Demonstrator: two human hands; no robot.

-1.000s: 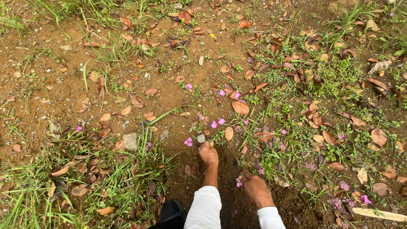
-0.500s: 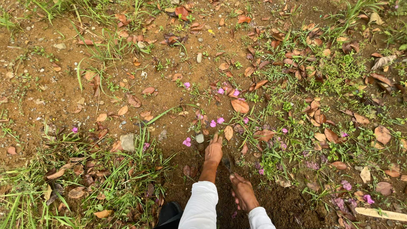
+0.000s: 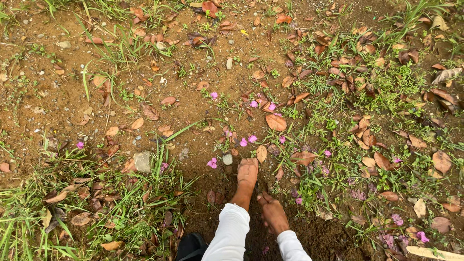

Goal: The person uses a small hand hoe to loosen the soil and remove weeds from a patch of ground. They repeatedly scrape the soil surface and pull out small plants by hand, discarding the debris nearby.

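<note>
Both hands reach down to the bare soil, white sleeves covering the forearms. The left hand (image 3: 248,172) lies flat with its fingers together, pressed onto the soil (image 3: 203,145); the right hand (image 3: 273,212) sits just behind and right of it, fingers curled toward the ground, and whether it pinches anything cannot be told. The two hands are close but apart. Just ahead of the left hand lie a small grey pebble (image 3: 227,159), a tan dry leaf (image 3: 261,153) and pink petals (image 3: 212,163), none of them touched. A larger brown leaf (image 3: 276,122) lies farther ahead. Left of the hands a flat grey stone (image 3: 142,161) rests among grass tufts (image 3: 145,208). Right of the hands low green weeds (image 3: 338,159) mix with many fallen brown leaves and more pink petals. A dark object, only partly in view, sits under the left sleeve
</note>
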